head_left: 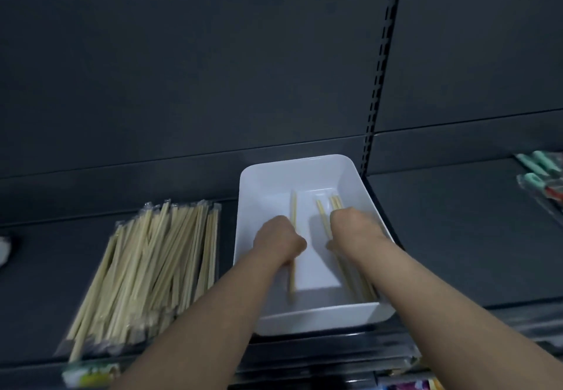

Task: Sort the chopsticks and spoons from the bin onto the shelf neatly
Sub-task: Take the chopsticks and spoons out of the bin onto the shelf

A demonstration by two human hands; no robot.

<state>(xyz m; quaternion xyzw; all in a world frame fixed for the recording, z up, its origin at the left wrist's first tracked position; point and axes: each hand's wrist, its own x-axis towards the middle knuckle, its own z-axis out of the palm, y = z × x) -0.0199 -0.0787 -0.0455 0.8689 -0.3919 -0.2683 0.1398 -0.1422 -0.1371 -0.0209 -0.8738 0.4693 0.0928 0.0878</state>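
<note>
Both hands are down in the white bin (307, 176), which sits on the dark shelf (441, 237) just right of the pile (146, 268) of wrapped chopsticks. The left hand (278, 240) has its fingers curled round 1 stick (293, 213) lying lengthwise on the bin floor. The right hand (355, 228) lies over the loose sticks (335, 202) along the right wall. Its fingers are folded under and hidden, so I cannot tell if they have closed on anything.

To do this gather well, I would sweep the sticks together against the bin wall, square their ends, and lift them as 1 bundle. Then lay them on the pile pointing the same way as the rest. Picking at single sticks on that slick floor would probably just chase them about.

The bin looks like smooth moulded plastic with rounded corners and sloping walls. The sticks are pale, thin and straight, bamboo or wood by the look, and light enough to roll or scatter. The pile's clear wrappers look crinkly and slippery and fan out untidily. I see no spoons in the bin. At far right lie packets (542, 176) with teal handles, too blurred to name.
</note>
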